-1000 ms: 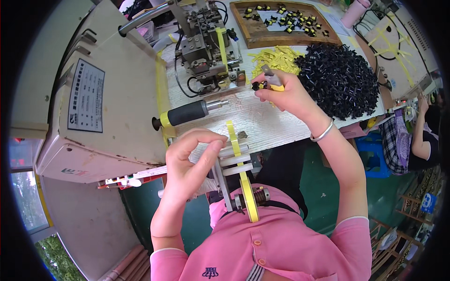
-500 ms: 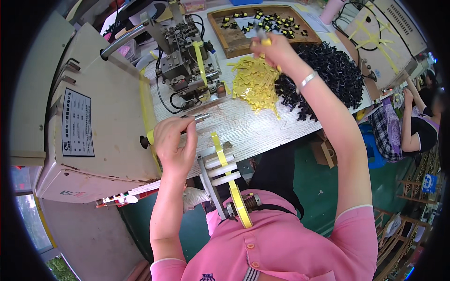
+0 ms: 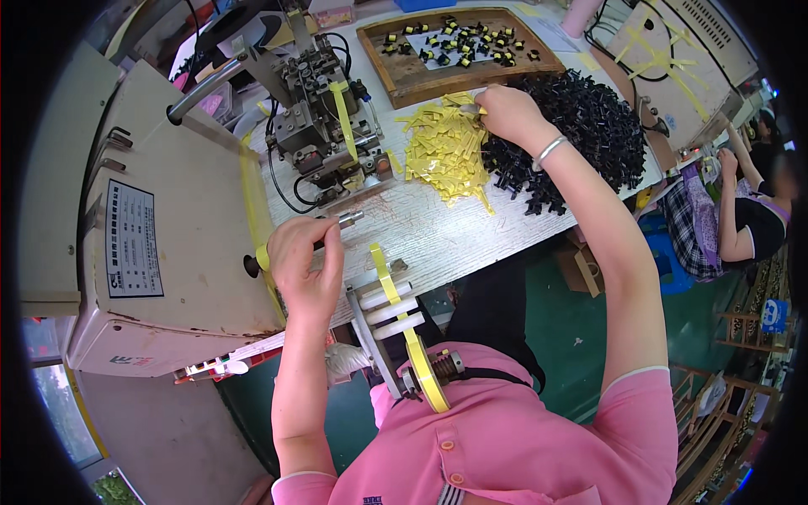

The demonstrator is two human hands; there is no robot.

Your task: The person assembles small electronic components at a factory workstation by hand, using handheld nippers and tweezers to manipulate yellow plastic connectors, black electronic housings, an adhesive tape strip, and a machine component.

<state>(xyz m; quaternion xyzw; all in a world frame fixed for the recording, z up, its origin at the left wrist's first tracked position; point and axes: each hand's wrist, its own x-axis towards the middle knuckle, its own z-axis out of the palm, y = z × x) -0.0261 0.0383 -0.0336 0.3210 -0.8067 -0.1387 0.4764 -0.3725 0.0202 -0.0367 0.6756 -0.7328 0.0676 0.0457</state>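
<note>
My left hand (image 3: 305, 263) is closed around the black lever handle (image 3: 337, 224) that sticks out of the beige machine (image 3: 160, 236). My right hand (image 3: 505, 109) reaches across the white table to the far edge of a pile of small yellow strips (image 3: 443, 156), fingers pinched on one strip. Right beside it lies a big heap of small black plastic parts (image 3: 589, 126). A yellow tape (image 3: 396, 316) runs over white rollers from a reel (image 3: 429, 379) near my chest.
A wooden tray (image 3: 404, 76) holding several black-and-yellow parts sits at the back of the table. A small metal mechanism with cables and yellow tape (image 3: 324, 126) stands behind the lever. Another person (image 3: 749, 210) sits at the far right by a second bench.
My left hand went from the tape rollers up to the lever and gripped it. My right hand swung from the table's near middle out toward the tray, then came down onto the yellow strips.
</note>
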